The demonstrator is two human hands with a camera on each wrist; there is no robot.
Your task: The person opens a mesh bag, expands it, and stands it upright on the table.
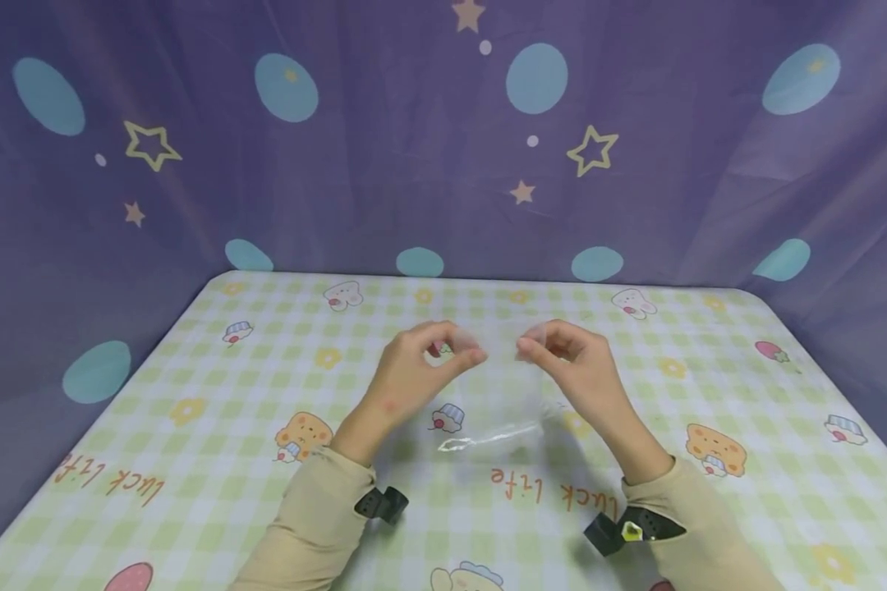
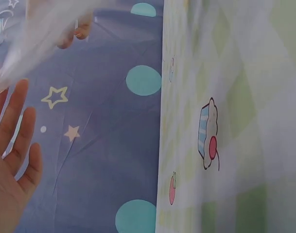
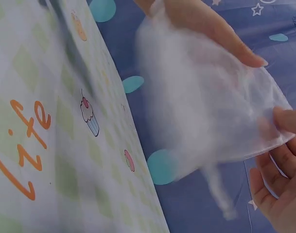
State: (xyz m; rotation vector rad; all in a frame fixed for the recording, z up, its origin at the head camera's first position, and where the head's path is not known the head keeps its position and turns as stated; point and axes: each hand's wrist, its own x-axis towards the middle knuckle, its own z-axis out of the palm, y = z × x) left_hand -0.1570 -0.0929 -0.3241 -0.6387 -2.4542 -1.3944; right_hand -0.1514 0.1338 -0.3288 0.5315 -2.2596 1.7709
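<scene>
A thin, see-through plastic bag [image 1: 498, 410] hangs between my two hands above the table, its lower edge catching a bright streak of light. My left hand [image 1: 417, 365] pinches one upper corner between thumb and forefinger. On the opposite corner, my right hand [image 1: 580, 365] grips the film with its thumb and fingers. In the right wrist view the bag [image 3: 191, 97] looks cloudy, creased and partly blurred, with a narrow strip dangling below. The left wrist view catches only a blurred part of the film [image 2: 41, 43] above the left hand's spread fingers. I see nothing inside the bag.
Under the hands lies a table [image 1: 229, 386] with a green-and-white checked cloth printed with cartoons and lettering. A purple curtain [image 1: 414, 189] with stars and ovals hangs behind it and at both sides. Small black cameras [image 1: 380, 504] sit on both wrists.
</scene>
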